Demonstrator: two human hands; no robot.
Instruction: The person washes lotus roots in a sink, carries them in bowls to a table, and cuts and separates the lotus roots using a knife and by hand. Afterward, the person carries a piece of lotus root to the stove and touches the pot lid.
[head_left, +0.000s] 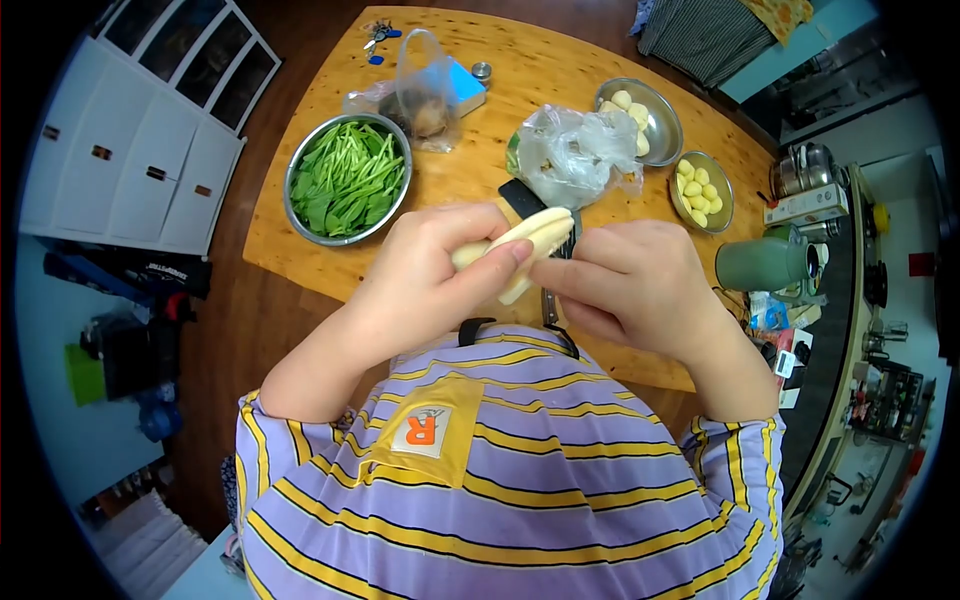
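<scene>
Pale, cream-coloured pieces of food (541,232), long and narrow, are held in front of my chest over the table's near edge. My left hand (440,262) is closed round them, its thumb pressed on top. Close by on the right, my right hand (625,275) has its fingers curled, with the index fingertip at the pieces' lower right side. Whether its fingers pinch anything is hidden. Beneath the hands lies a dark object (521,197), partly covered, and just beyond it sits a crumpled clear plastic bag (575,150).
A metal bowl of green leaves (348,180) stands at the left. Bowls of pale round pieces (640,115) and yellowish ones (700,190) stand at the right, near a green container (762,264). Farther back are another plastic bag (428,100), a blue box (466,88) and keys (378,38).
</scene>
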